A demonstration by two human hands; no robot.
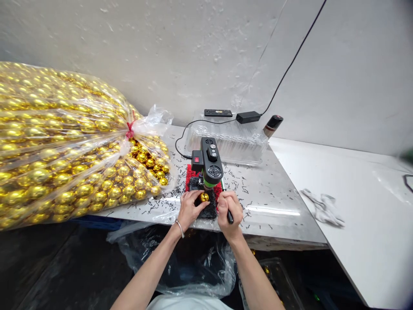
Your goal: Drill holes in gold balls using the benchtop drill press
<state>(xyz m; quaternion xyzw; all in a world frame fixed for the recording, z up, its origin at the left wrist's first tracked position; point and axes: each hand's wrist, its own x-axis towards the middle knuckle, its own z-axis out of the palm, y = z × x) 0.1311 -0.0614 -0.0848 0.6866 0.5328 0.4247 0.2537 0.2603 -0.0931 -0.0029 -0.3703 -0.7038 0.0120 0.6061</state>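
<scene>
One gold ball (pixel 204 197) under head of black press (pixel 212 162), above dark fuzzy mat (pixel 211 211), near front edge of metal tabletop (pixel 279 185); ball round, its facing unclear. Left hand (pixel 189 211): thumb and fingers pinching ball's sides. Right hand (pixel 230 204): fingers wrapped round lever (pixel 230 217), black end pointing toward front edge. Press's long axis runs back to front, slightly slanted. Clear tray (pixel 226 146) along back edge; bulging bag (pixel 64 142) of gold balls across left end.
</scene>
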